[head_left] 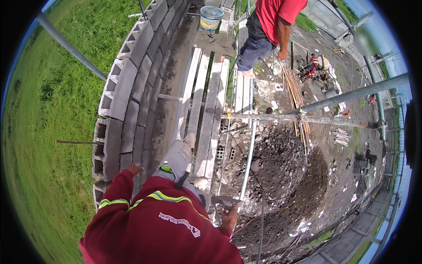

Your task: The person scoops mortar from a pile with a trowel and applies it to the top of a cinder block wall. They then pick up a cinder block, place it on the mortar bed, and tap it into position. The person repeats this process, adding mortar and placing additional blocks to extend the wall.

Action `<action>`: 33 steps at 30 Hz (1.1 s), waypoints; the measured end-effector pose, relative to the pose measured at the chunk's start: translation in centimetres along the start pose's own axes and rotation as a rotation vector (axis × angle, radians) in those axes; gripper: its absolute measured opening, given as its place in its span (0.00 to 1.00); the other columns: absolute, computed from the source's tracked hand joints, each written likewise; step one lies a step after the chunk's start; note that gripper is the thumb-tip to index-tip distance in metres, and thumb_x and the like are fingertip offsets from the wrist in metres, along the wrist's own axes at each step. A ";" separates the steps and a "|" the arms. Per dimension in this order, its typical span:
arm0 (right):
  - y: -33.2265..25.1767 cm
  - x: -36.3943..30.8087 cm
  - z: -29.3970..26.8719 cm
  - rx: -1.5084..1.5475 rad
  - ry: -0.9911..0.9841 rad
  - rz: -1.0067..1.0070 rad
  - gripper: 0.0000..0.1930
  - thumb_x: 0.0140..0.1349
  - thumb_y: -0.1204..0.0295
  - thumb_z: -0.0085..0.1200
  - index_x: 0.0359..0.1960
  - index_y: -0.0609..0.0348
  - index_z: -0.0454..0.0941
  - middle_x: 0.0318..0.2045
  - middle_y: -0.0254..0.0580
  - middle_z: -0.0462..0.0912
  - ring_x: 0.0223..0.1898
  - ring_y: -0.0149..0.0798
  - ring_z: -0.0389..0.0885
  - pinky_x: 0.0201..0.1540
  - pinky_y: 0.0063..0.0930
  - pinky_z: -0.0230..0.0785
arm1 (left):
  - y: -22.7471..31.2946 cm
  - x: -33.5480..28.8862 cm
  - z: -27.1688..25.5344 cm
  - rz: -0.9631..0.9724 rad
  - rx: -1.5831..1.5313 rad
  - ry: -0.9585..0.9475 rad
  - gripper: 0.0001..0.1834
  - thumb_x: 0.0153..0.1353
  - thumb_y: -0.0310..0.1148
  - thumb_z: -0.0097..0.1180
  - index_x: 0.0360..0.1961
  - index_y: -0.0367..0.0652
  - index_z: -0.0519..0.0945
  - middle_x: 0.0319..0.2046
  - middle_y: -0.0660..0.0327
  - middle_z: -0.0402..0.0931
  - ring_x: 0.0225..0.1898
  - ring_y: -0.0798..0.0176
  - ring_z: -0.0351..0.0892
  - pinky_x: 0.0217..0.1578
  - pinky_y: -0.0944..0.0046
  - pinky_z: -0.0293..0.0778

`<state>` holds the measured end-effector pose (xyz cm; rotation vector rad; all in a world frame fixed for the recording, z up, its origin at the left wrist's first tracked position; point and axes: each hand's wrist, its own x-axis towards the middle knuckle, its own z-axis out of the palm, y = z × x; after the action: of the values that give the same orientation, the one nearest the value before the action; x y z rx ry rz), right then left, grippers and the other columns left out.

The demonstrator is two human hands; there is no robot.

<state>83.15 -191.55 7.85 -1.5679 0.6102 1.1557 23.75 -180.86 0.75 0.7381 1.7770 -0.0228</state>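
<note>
My left hand [135, 169] hovers beside the inner face of the grey hollow-block wall [125, 90], its fingers loosely bent and nothing visible in them. Low at my right side, my right hand [229, 217] is closed around a trowel [224, 201] with a dull grey blade. The wall's top course shows open cores. Ahead along the scaffold planks [205, 115] lies a patch of wet mortar [214, 43], with a bucket [211, 17] standing at its far end. Whether my left fingertips touch the wall, I cannot tell.
A person in a red shirt [278, 26] stands on planks ahead to the right. Scaffold pipes [310, 118] cross on the right. Below lie a gravel heap [285, 176], long timber strips [293, 94] and other workers. A thin rod [77, 142] sticks out leftward from the wall over grass.
</note>
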 end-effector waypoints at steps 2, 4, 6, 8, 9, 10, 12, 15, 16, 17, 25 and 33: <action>-2.4 -0.2 5.8 -0.098 -0.136 -0.017 0.13 0.65 0.57 0.60 0.41 0.51 0.77 0.24 0.31 0.74 0.18 0.29 0.65 0.24 0.27 0.66 | -1.5 -0.6 2.0 0.096 0.211 -0.138 0.13 0.63 0.41 0.61 0.45 0.46 0.83 0.30 0.60 0.82 0.28 0.63 0.83 0.28 0.54 0.79; -4.6 -0.3 12.8 -0.146 -0.125 -0.011 0.13 0.63 0.58 0.62 0.39 0.50 0.77 0.23 0.30 0.74 0.16 0.28 0.65 0.22 0.27 0.64 | -1.3 0.1 2.3 -0.238 0.047 -0.223 0.13 0.62 0.41 0.61 0.45 0.47 0.82 0.29 0.60 0.82 0.27 0.64 0.84 0.28 0.53 0.80; -6.5 -0.1 20.9 -0.278 -0.169 -0.068 0.12 0.62 0.58 0.62 0.38 0.50 0.77 0.22 0.30 0.74 0.16 0.28 0.64 0.22 0.28 0.64 | 1.5 3.4 0.8 -0.251 -0.129 -0.008 0.15 0.63 0.43 0.61 0.46 0.48 0.84 0.31 0.59 0.82 0.27 0.62 0.83 0.26 0.56 0.78; -7.8 -0.2 29.9 -0.294 -0.223 -0.136 0.12 0.62 0.58 0.62 0.38 0.52 0.78 0.22 0.30 0.75 0.15 0.27 0.65 0.21 0.27 0.64 | 6.2 7.3 -2.0 -0.255 -0.297 0.156 0.18 0.63 0.46 0.61 0.49 0.47 0.84 0.36 0.57 0.83 0.32 0.59 0.82 0.29 0.55 0.78; -8.2 -0.1 35.7 -0.301 -0.264 -0.148 0.12 0.62 0.59 0.61 0.38 0.52 0.78 0.22 0.31 0.76 0.15 0.27 0.66 0.20 0.27 0.66 | 10.3 10.5 -4.5 -0.162 -0.319 0.227 0.21 0.63 0.47 0.61 0.51 0.46 0.83 0.40 0.56 0.82 0.37 0.57 0.83 0.33 0.53 0.79; -8.8 -1.3 38.6 -0.339 -0.238 -0.141 0.11 0.63 0.60 0.60 0.37 0.53 0.78 0.22 0.32 0.77 0.15 0.27 0.66 0.19 0.27 0.67 | 14.5 13.2 -6.7 -0.150 -0.502 0.246 0.23 0.63 0.48 0.61 0.53 0.45 0.81 0.43 0.55 0.82 0.42 0.56 0.83 0.37 0.51 0.80; -9.8 -2.8 47.0 -0.412 -0.244 -0.158 0.11 0.63 0.62 0.59 0.38 0.54 0.78 0.24 0.34 0.78 0.14 0.27 0.66 0.17 0.27 0.69 | 24.3 17.0 -11.0 -0.007 -0.719 0.204 0.29 0.64 0.50 0.60 0.61 0.44 0.76 0.51 0.53 0.79 0.48 0.54 0.83 0.42 0.48 0.82; -11.7 -5.7 57.9 -0.500 -0.461 -0.110 0.10 0.62 0.63 0.59 0.38 0.54 0.76 0.25 0.35 0.77 0.12 0.26 0.64 0.15 0.27 0.72 | 39.8 18.7 -15.3 0.315 -0.892 -0.031 0.44 0.63 0.54 0.63 0.74 0.48 0.61 0.64 0.53 0.70 0.64 0.42 0.72 0.55 0.31 0.74; -12.1 -6.9 61.0 -0.475 -0.553 -0.100 0.10 0.62 0.65 0.59 0.39 0.55 0.75 0.25 0.36 0.76 0.10 0.26 0.63 0.13 0.27 0.73 | 44.4 18.4 -16.3 0.300 -0.912 -0.142 0.47 0.62 0.57 0.63 0.75 0.48 0.57 0.67 0.51 0.66 0.66 0.41 0.70 0.57 0.30 0.71; -12.4 -8.1 63.7 -0.477 -0.603 -0.114 0.10 0.62 0.65 0.58 0.39 0.56 0.75 0.25 0.36 0.76 0.11 0.26 0.63 0.13 0.27 0.73 | 48.8 18.0 -16.7 0.356 -0.952 -0.273 0.51 0.62 0.61 0.63 0.76 0.48 0.52 0.71 0.49 0.62 0.67 0.39 0.67 0.59 0.28 0.68; -13.4 -13.7 81.7 -0.842 -1.079 -0.057 0.30 0.63 0.67 0.58 0.64 0.69 0.67 0.36 0.37 0.78 0.21 0.27 0.73 0.20 0.23 0.76 | 65.1 15.3 -18.0 0.523 -1.436 -0.802 0.39 0.72 0.58 0.51 0.73 0.41 0.62 0.66 0.50 0.71 0.66 0.52 0.72 0.67 0.47 0.69; -13.8 -7.5 102.9 -0.982 -1.278 -0.068 0.32 0.66 0.67 0.54 0.70 0.66 0.63 0.48 0.41 0.79 0.34 0.29 0.79 0.30 0.25 0.80 | 77.1 28.4 -29.8 0.463 -1.368 -0.667 0.28 0.73 0.47 0.55 0.66 0.39 0.70 0.56 0.51 0.80 0.55 0.53 0.83 0.59 0.50 0.78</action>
<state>54.01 -92.59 21.97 -1.1384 -0.9738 2.2081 31.52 -94.62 12.92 0.0508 0.6378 1.0282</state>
